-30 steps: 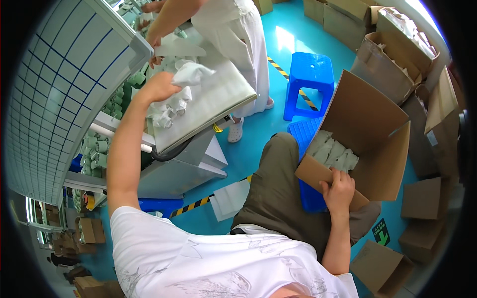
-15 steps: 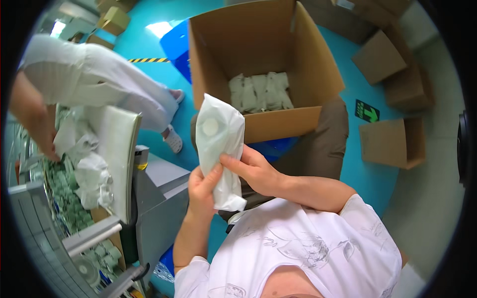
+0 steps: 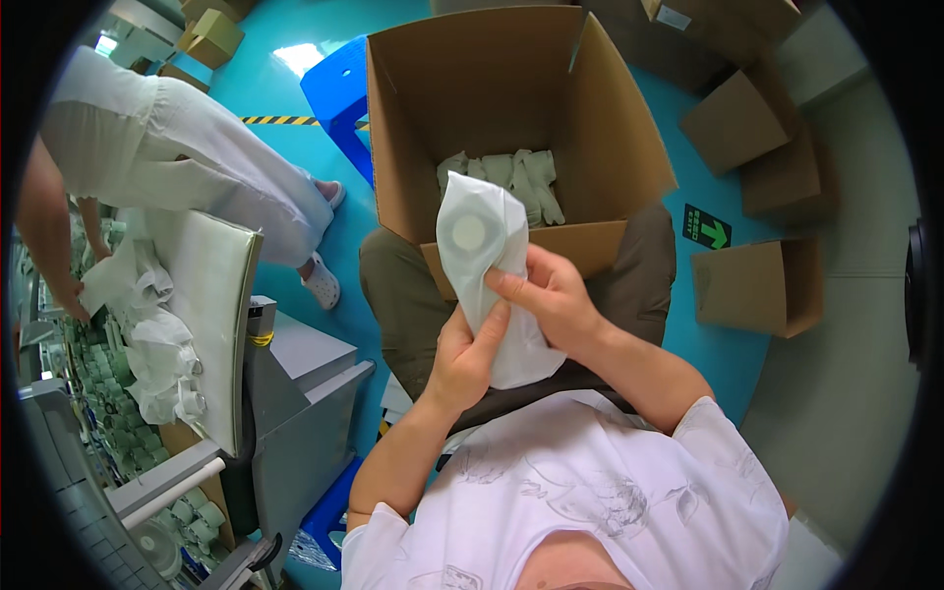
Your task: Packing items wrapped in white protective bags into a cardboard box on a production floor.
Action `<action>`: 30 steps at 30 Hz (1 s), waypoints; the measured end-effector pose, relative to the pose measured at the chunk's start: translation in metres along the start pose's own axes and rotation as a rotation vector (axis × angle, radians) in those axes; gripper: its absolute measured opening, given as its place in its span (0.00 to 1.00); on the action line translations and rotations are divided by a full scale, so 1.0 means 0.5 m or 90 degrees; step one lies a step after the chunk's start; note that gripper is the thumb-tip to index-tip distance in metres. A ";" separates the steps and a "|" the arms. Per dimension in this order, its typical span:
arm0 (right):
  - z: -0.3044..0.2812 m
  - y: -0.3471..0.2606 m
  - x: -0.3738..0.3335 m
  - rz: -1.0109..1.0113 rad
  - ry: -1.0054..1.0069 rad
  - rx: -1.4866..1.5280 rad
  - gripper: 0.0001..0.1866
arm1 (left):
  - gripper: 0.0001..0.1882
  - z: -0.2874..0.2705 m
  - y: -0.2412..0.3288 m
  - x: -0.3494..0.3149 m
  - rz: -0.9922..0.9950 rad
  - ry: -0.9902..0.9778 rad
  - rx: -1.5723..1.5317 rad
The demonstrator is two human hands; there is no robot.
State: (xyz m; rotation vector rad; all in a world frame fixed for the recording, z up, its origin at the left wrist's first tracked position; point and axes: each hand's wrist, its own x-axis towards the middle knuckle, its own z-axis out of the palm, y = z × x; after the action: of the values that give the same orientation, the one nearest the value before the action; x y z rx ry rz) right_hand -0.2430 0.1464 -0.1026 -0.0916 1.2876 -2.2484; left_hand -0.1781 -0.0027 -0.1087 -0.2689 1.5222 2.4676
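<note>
Between both hands I hold a white plastic bag [image 3: 513, 349], upright, with a pale round part showing through near its top. My left hand [image 3: 464, 362] grips its lower left side, thumb laid across the front. My right hand [image 3: 553, 300] holds the right side, with its thumb on the front as well. Just beyond the bag stands a large open cardboard box [image 3: 637, 128]. Several white wrapped packages [image 3: 536, 177] lie in a row on its bottom, partly hidden behind the bag I hold.
To the left, a co-worker's hands [image 3: 74, 295] handle white bags near a padded white board [image 3: 228, 324] on a grey machine [image 3: 295, 433]. Pale green parts [image 3: 113, 393] are heaped beside it. Cardboard boxes [image 3: 739, 285] stand on the right. A blue plastic stand [image 3: 339, 98] is behind the big box.
Both hands have moved right with the bag, bringing it in front of the cardboard box. My view has shifted slightly. The co-worker's hands have moved a little among the white bags.
</note>
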 end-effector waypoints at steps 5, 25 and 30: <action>-0.031 -0.098 0.097 -0.023 0.037 -0.095 0.18 | 0.17 -0.044 0.104 0.011 0.094 -0.026 0.309; -0.262 0.090 0.539 0.539 -0.281 -1.010 0.35 | 0.13 -0.532 0.350 0.060 0.375 0.515 0.867; -0.293 0.173 0.540 0.685 -0.444 -1.027 0.42 | 0.14 -0.533 0.346 0.058 0.374 0.512 0.877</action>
State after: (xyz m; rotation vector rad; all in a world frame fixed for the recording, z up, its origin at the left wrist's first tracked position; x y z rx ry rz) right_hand -0.4824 0.0955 -0.3072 -0.5220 1.7019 0.0511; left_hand -0.2464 -0.3139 -0.0872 -0.5957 3.5287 0.9077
